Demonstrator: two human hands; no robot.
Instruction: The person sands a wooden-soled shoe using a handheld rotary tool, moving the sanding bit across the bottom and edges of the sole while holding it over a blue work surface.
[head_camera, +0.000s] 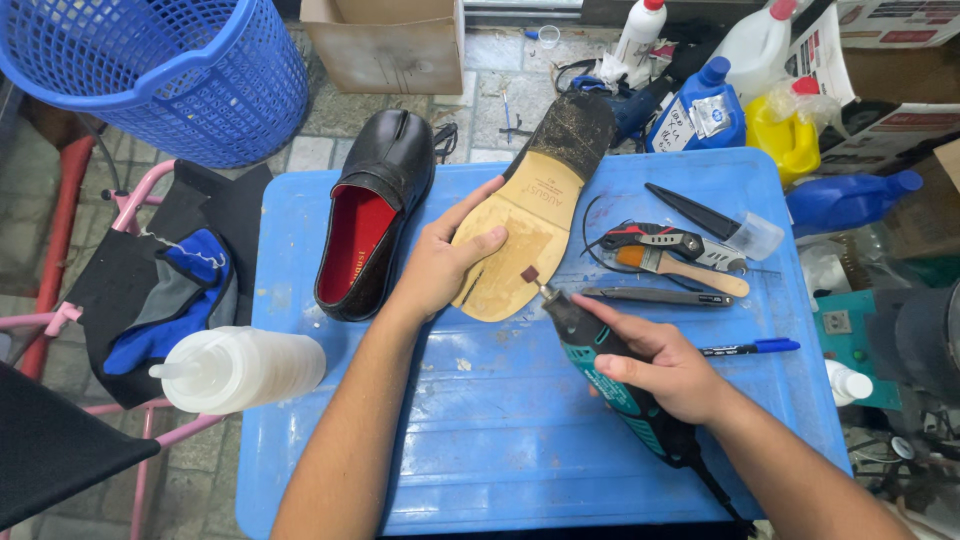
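Head view, looking down on your blue plastic table (500, 440): your left hand (440, 265) lies flat on the tan sole (525, 235) of an upturned shoe, fingers spread over its forepart and thumb reaching along its left edge, pressing rather than closing round it. That shoe lies sole-up in the upper middle of the table, its dark heel (575, 125) pointing away from you and hanging past the far edge.

Your right hand (670, 370) is wrapped firmly round a teal and black rotary tool (600, 365), index finger stretched along its body. The tool's small grinding bit (529, 275) sits at the near right edge of the sole; whether it actually touches the leather you cannot tell from this angle.

Just left of your left hand lies the second shoe (375, 205), a black loafer with a red lining, opening up. Right of the sole lie a brush (680, 265), a utility knife (665, 240) and a slim metal tool (655, 296); a blue marker (750, 348) lies just beside your right hand. A translucent squeeze bottle (245, 368) lies at the table's left edge, and a blue basket (170, 70) stands on the floor beyond.
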